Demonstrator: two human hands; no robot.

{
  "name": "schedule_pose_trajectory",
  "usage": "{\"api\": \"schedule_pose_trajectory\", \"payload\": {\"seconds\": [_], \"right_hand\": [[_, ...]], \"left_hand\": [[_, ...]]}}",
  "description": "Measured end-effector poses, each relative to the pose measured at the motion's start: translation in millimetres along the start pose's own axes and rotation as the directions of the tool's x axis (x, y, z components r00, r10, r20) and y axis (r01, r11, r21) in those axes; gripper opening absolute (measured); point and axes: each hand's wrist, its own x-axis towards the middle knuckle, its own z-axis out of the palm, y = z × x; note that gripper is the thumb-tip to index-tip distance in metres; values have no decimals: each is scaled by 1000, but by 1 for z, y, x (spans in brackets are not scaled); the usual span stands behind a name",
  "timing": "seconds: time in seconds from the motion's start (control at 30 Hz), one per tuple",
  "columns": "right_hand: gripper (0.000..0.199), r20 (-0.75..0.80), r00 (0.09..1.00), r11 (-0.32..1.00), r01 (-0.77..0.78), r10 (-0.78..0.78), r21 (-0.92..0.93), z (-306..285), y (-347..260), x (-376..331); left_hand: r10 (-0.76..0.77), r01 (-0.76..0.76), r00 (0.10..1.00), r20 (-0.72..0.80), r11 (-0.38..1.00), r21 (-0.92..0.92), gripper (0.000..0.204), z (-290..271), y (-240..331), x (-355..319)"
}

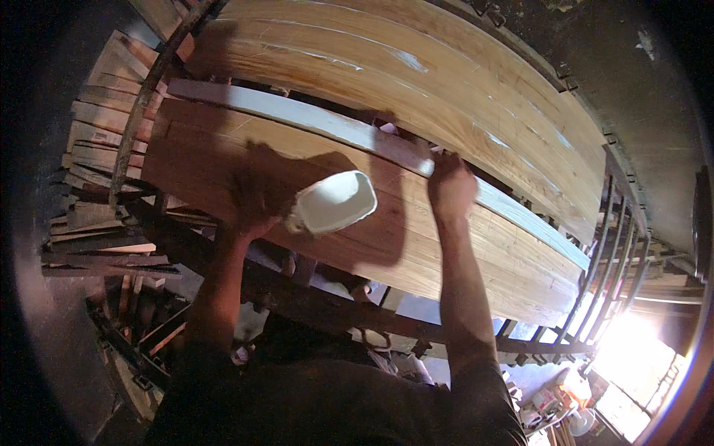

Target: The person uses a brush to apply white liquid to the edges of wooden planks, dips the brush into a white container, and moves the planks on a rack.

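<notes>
My left hand [251, 199] lies in shadow on a wide panel of joined wooden planks [327, 165], fingers spread. Close by its thumb is an open white tub [338, 202] with rounded corners; whether they touch is unclear. My right hand [451, 187] is closed, knuckles up, over the far edge of that panel. Whatever it grips is hidden under the fingers. Along this edge runs a long narrow wooden strip [320, 119] coated whitish, the coating brighter on the right-hand stretch [520, 218].
Beyond a dark gap lies a second plank panel [446, 82] with white smears. A dark metal rack frame [335, 316] curves around both panels. Wood pieces [108, 126] are stacked at left. Clutter [554, 405] sits lower right near a bright opening [639, 372].
</notes>
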Motion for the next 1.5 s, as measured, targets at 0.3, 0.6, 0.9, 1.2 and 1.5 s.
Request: {"api": "schedule_pose_trajectory", "payload": {"seconds": [0.3, 0.6, 0.9, 1.2, 1.5], "right_hand": [[27, -71, 984, 983, 158, -165, -90, 45, -18, 31], [20, -226, 973, 981, -88, 48, -174, 12, 4, -73], [26, 83, 878, 807, -468, 472, 359, 106, -236, -62], [31, -369, 794, 860, -349, 483, 373, 44, -68, -80], [10, -67, 949, 838, 305, -310, 451, -11, -261, -111]], "left_hand": [[230, -257, 962, -146, 589, -767, 119, -51, 95, -40], [270, 101, 952, 145, 170, -980, 74, -89, 52, -4], [-24, -52, 976, -215, 938, -342, 71, -100, -112, -30], [-123, 44, 983, -138, 880, -472, 75, -139, -106, -26], [-99, 47, 993, -71, 848, -527, 76, -157, -64, -21]]}}
